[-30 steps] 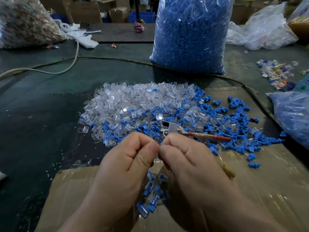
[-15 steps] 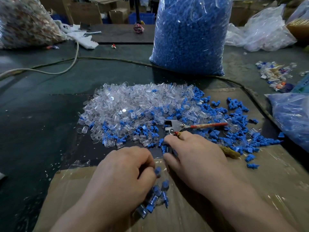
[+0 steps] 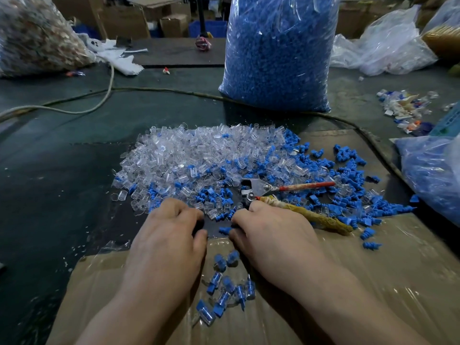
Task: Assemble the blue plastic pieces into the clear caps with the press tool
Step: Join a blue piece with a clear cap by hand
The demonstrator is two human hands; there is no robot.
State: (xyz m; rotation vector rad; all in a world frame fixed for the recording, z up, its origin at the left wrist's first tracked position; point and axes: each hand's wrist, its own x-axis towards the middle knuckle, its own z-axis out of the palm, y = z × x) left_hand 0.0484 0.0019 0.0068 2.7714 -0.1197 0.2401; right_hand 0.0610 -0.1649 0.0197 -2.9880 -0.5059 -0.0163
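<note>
A heap of clear caps (image 3: 199, 155) lies on the dark table, mixed along its near and right side with loose blue pieces (image 3: 348, 170). The press tool (image 3: 258, 188), with a metal head, one red handle and one cloth-wrapped handle, lies in the heap. My right hand (image 3: 271, 235) is at the heap's near edge beside the tool's head, and its thumb and forefinger pinch a blue piece (image 3: 225, 229). My left hand (image 3: 169, 235) reaches the heap's edge with curled fingers; what they hold is hidden. Several assembled caps (image 3: 224, 290) lie between my wrists.
Taped cardboard (image 3: 373, 270) covers the near table. A tall bag of blue pieces (image 3: 276, 51) stands behind the heap, with a cable (image 3: 149, 90) running past it. Another blue-filled bag (image 3: 430, 175) sits at the right edge, and a speckled bag (image 3: 32, 36) at the far left.
My hands were pressed together in front of me. They have parted, dropped to the table and moved forward to the heap's near edge.
</note>
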